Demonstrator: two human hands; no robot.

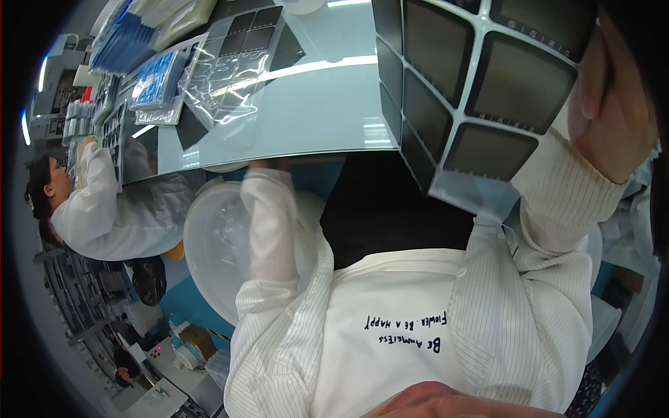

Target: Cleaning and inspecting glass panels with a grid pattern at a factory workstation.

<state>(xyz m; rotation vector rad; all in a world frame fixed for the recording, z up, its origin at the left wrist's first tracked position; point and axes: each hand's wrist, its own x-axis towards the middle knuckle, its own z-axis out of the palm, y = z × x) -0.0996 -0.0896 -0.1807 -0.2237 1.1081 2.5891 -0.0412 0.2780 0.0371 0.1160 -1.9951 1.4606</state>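
A co-worker in a white coat (97, 209) sits at the far left end of the long, pale blue-grey glossy table (313, 104), bent over it. On the table's left part lie stacks of blue flat packs (125, 45) and, just right of them, a crinkled clear plastic bag (223, 76) over a sheet of dark squares.

Below the table's near edge stands a round white plastic tub (209, 244). The person's left forearm, in a white pin-striped sleeve (268, 230), rises across the tub toward the table edge. The left hand (268, 166) shows only as a sliver at that edge, and I cannot tell whether its fingers are apart or together, or whether it holds anything.

Over the table's right end, a white moulded tray with dark square panels (474, 83) is held up and tilted. The right hand (613, 111) grips the tray's right rim, fingers closed on it.
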